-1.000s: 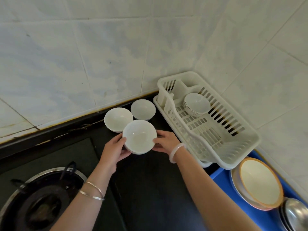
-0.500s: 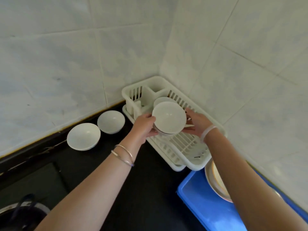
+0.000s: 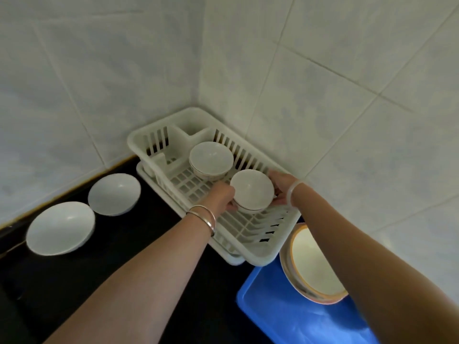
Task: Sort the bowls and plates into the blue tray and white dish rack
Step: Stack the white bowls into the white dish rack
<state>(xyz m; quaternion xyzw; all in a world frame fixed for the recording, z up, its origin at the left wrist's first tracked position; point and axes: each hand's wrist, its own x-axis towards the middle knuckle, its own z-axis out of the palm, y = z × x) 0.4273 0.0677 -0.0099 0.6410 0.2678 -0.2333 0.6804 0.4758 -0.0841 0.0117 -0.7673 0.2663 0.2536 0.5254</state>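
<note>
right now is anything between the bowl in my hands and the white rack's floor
Nothing visible. The white ceramic bowl, gripped by left hand and right hand, is over bare slats of the white plastic dish rack; the other white bowl sits behind it.

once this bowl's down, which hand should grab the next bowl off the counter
Left, probably. The left hand grips the held bowl on the side facing the nearer counter bowl, which lies left of the white dish rack. The right hand is on the wall side.
</note>
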